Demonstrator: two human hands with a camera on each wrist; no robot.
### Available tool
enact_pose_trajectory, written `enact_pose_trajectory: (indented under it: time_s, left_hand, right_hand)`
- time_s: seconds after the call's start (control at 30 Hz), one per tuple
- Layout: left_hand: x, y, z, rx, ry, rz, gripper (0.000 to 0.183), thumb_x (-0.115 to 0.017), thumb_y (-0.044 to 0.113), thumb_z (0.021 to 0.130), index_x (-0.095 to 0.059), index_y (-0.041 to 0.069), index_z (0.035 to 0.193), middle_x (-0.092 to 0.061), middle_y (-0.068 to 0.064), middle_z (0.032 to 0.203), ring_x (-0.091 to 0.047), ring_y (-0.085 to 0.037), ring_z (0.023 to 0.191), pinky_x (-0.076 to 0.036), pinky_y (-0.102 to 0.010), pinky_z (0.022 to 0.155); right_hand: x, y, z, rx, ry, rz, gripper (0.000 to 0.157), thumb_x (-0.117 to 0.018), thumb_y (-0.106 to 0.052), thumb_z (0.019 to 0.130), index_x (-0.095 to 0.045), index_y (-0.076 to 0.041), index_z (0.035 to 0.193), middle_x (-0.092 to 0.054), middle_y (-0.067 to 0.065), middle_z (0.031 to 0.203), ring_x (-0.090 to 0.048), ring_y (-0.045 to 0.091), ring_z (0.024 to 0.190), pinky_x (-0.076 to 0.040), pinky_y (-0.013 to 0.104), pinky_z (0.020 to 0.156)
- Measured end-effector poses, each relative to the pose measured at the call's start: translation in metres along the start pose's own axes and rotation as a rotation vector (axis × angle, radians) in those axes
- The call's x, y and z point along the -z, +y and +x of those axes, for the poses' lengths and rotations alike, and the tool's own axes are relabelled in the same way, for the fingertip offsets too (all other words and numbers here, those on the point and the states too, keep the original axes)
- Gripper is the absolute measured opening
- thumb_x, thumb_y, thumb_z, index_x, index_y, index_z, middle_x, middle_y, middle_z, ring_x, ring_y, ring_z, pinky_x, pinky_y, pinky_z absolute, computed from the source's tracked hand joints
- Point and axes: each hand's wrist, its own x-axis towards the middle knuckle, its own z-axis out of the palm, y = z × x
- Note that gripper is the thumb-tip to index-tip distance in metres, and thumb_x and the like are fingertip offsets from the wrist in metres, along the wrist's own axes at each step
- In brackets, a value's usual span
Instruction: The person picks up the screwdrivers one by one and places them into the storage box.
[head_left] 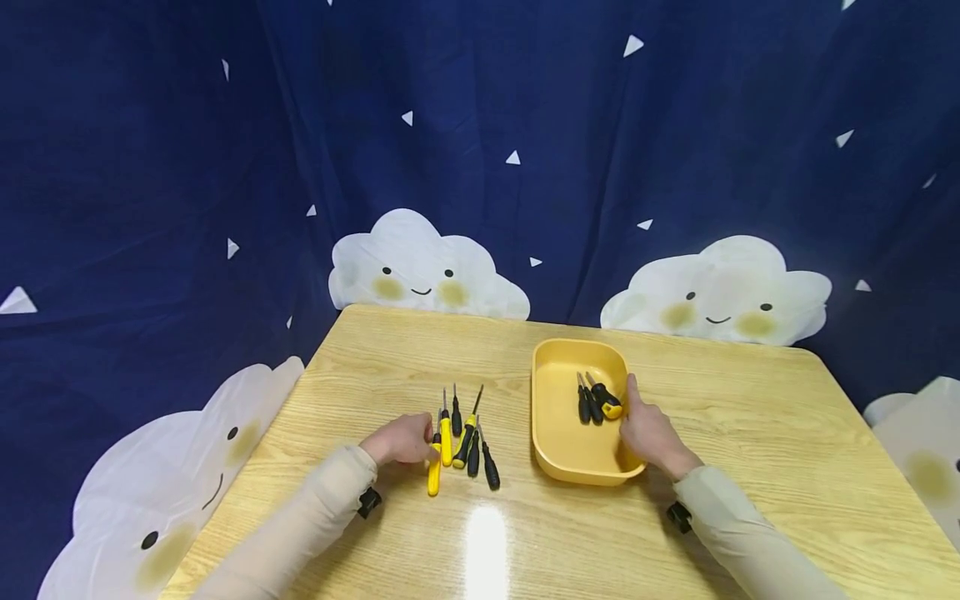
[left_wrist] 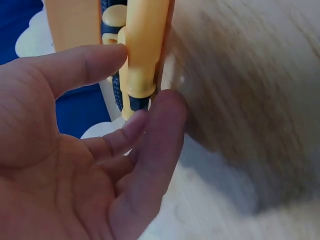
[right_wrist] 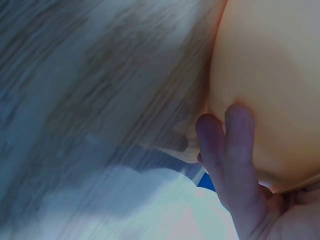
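My left hand [head_left: 405, 438] is at the left end of a group of screwdrivers on the table. It pinches the leftmost screwdriver [head_left: 434, 477], which has a yellow handle and a black collar. In the left wrist view the thumb touches the yellow handle [left_wrist: 145, 50], with the fingers curled on the far side near the collar. My right hand [head_left: 651, 432] grips the right wall of a yellow plastic bin [head_left: 585, 477]. The right wrist view shows fingers [right_wrist: 240, 135] against the bin's smooth wall [right_wrist: 280, 90]. Inside the bin lie two black screwdrivers and a thick black-and-yellow screwdriver [head_left: 606, 402].
Beside the left hand lie a slim yellow screwdriver [head_left: 446, 442], a yellow-and-black screwdriver [head_left: 463, 446] and several black-handled screwdrivers [head_left: 491, 471], close together. The wooden table [head_left: 742, 425] ends at a dark blue curtain [head_left: 465, 150] with white clouds.
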Motion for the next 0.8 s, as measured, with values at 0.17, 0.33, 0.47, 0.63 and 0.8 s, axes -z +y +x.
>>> enact_pose_trajectory:
  time_s: [0.17,0.33,0.47,0.63,0.8]
  left_hand:
    - [-0.003,0.003,-0.001,0.0,0.009,0.041,0.03,-0.074,0.021,0.076,-0.052,0.008,0.09,-0.052,-0.003,0.075,-0.049,-0.02,0.065,-0.04,-0.032,0.056]
    - [-0.007,0.005,0.003,0.016,0.06,0.125,0.038,-0.071,0.02,0.076,-0.053,0.004,0.106,-0.06,-0.008,0.087,-0.052,-0.022,0.066,-0.042,-0.035,0.056]
    - [-0.01,0.005,0.008,0.05,0.08,0.145,0.054,-0.066,0.017,0.08,-0.046,-0.001,0.127,-0.063,-0.013,0.095,-0.052,-0.022,0.061,-0.04,-0.033,0.05]
    - [-0.009,0.004,0.01,0.064,0.107,0.149,0.057,-0.062,0.013,0.082,-0.042,-0.003,0.132,-0.059,-0.007,0.072,-0.052,-0.02,0.052,-0.037,-0.03,0.045]
    - [-0.009,0.002,0.014,0.063,0.158,0.177,0.044,-0.063,0.007,0.079,-0.05,0.0,0.12,-0.058,-0.006,0.071,-0.052,-0.02,0.052,-0.038,-0.03,0.044]
  right_hand:
    - [-0.001,0.001,0.0,-0.011,-0.014,0.002,0.074,-0.041,-0.002,0.086,0.001,0.008,0.146,-0.056,0.028,0.07,-0.054,0.028,0.054,-0.046,0.044,0.049]
    - [-0.002,0.002,0.001,-0.018,-0.029,0.014,0.074,-0.04,-0.001,0.087,0.003,0.007,0.147,-0.056,0.025,0.068,-0.052,0.026,0.052,-0.044,0.041,0.048]
    - [-0.001,0.003,0.001,-0.012,-0.027,0.013,0.074,-0.04,-0.001,0.086,0.002,0.007,0.147,-0.055,0.023,0.065,-0.051,0.025,0.05,-0.043,0.04,0.046]
    - [-0.001,0.003,0.001,-0.01,-0.023,0.013,0.075,-0.04,-0.002,0.086,0.002,0.007,0.147,-0.055,0.023,0.065,-0.051,0.025,0.051,-0.044,0.041,0.047]
    - [-0.002,0.004,0.001,-0.009,-0.018,0.008,0.075,-0.041,-0.002,0.086,0.002,0.007,0.147,-0.057,0.027,0.069,-0.053,0.027,0.053,-0.046,0.043,0.05]
